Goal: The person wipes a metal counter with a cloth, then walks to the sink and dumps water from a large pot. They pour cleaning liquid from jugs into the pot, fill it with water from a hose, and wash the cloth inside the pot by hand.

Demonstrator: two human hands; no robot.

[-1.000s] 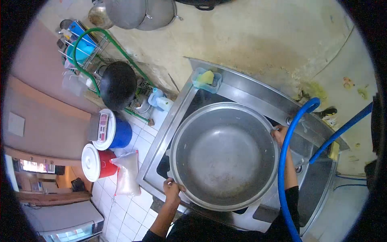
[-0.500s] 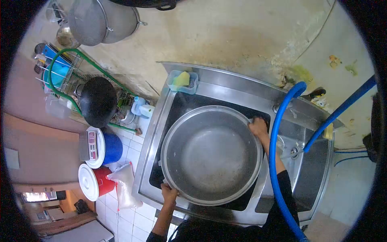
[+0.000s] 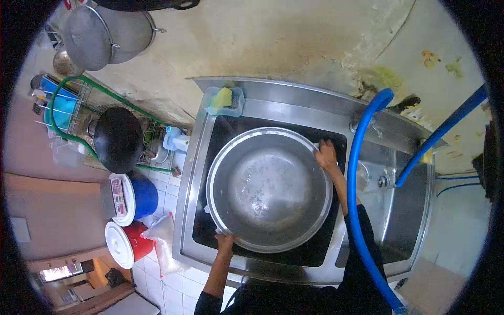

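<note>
Lowering pot (image 3: 270,190) | left hand (image 3: 225,243), right hand (image 3: 326,154) curled on its edge | nearer basin (image 3: 223,128)

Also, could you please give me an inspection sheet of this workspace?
Surface: steel sink counter, dark section beneath the pot.
Things in hand: large pot, upright, marks inside its bottom.
Clutter: sponge in a plastic tub at the counter's corner.
Hands: left hand at the near rim; right hand at the right side.
Cables: blue hose crossing before the right sleeve; thin blue lines alongside the wall, kind unclear.
Surroundings: stained wall, lidded buckets, wok by a rack.
</note>
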